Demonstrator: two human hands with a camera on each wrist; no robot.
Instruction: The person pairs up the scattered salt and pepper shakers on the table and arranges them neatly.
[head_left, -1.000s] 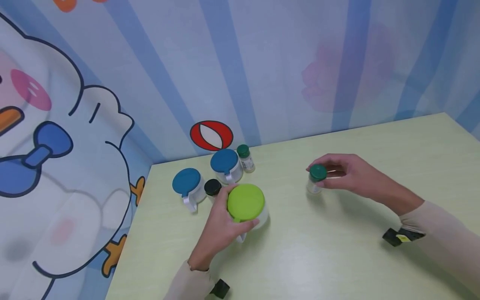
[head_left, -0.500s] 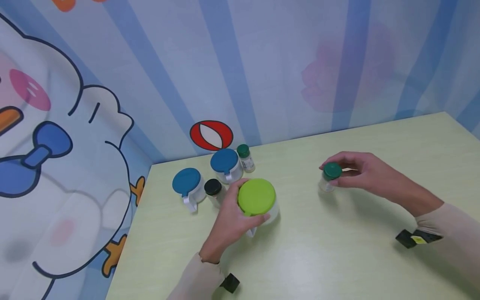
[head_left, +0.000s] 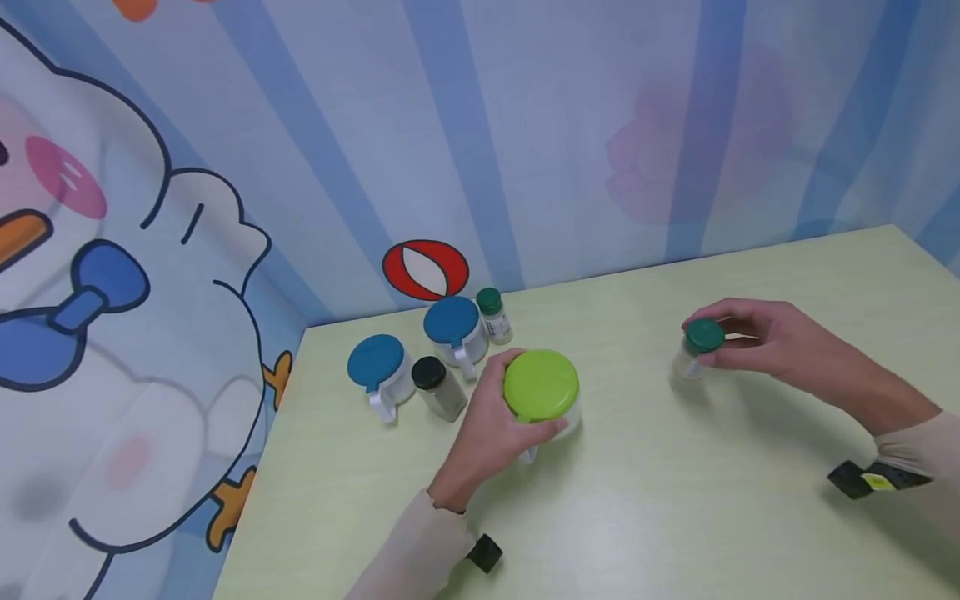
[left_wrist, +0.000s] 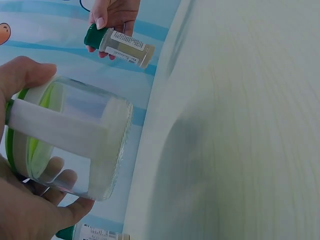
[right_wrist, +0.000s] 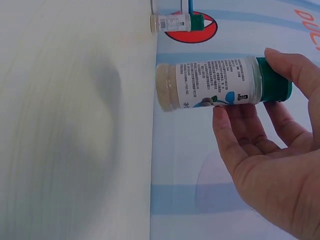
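My left hand (head_left: 487,433) grips a clear glass seasoning jar (head_left: 542,385) with a lime-green lid and a white handle. In the left wrist view that glass jar (left_wrist: 85,142) looks nearly see-through, its base held off the table. Over to the right, my right hand (head_left: 783,346) pinches a spice bottle (head_left: 703,337) near its dark green cap. The right wrist view shows the spice bottle (right_wrist: 215,82) with a printed label and pale powder at its bottom. It hangs a little above the table, upright, with a shadow beneath.
Two blue-lidded jars (head_left: 375,360) (head_left: 451,320) stand at the back left of the table (head_left: 630,517). A black-capped shaker (head_left: 441,390) is left of my left hand. Another green-capped spice bottle (head_left: 495,317) stands by the printed wall (head_left: 570,150).
Both hands have moved to the right, carrying the green-lidded jar and the spice bottle with them. The black-capped shaker, earlier partly covered by my left hand, now shows more fully.
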